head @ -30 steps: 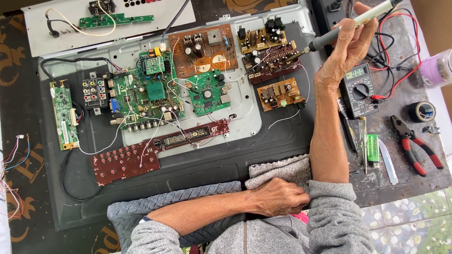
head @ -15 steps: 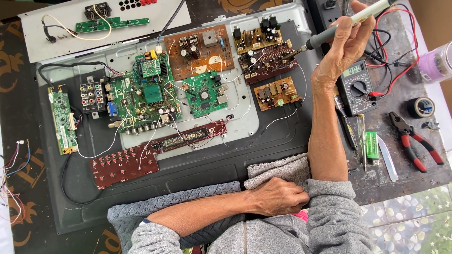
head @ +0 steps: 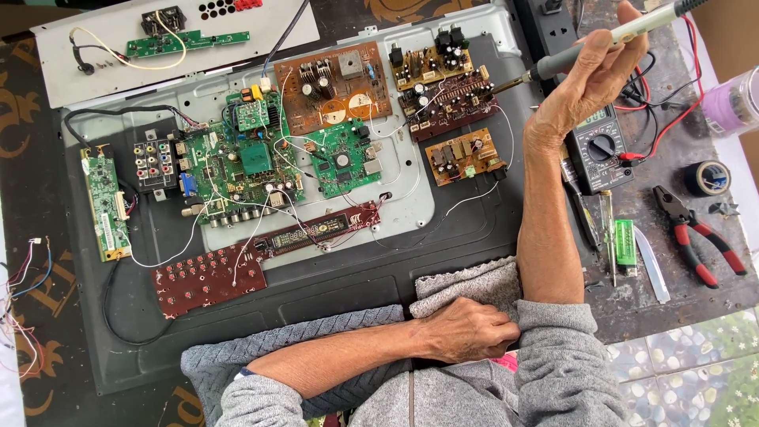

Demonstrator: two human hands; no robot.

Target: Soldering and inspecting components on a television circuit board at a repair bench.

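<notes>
My right hand point(head: 589, 79) is raised at the upper right, gripping a grey soldering iron point(head: 609, 38) like a pen. Its metal tip points left, close to a dark brown circuit board point(head: 447, 107) on the opened back of a flat panel point(head: 371, 269). My left hand point(head: 466, 330) lies fingers-down on a folded grey cloth point(head: 466, 281) at the panel's near edge, forearm across my body, holding nothing I can see. Several more boards sit on the metal plate: a green main board point(head: 237, 170), a brown power board point(head: 332, 87), a small orange-brown board point(head: 462, 154).
A digital multimeter point(head: 602, 150) with red and black leads lies right of my forearm. Beyond it are red-handled pliers point(head: 700, 237), a roll of black tape point(head: 706, 178), a green lighter point(head: 625, 241) and a screwdriver point(head: 607, 229). A white panel point(head: 174, 43) with a green strip board lies upper left.
The view has shifted slightly, boards sitting a little higher in frame. My right hand has tilted the soldering iron a bit upward. The left hand has stayed on the cloth.
</notes>
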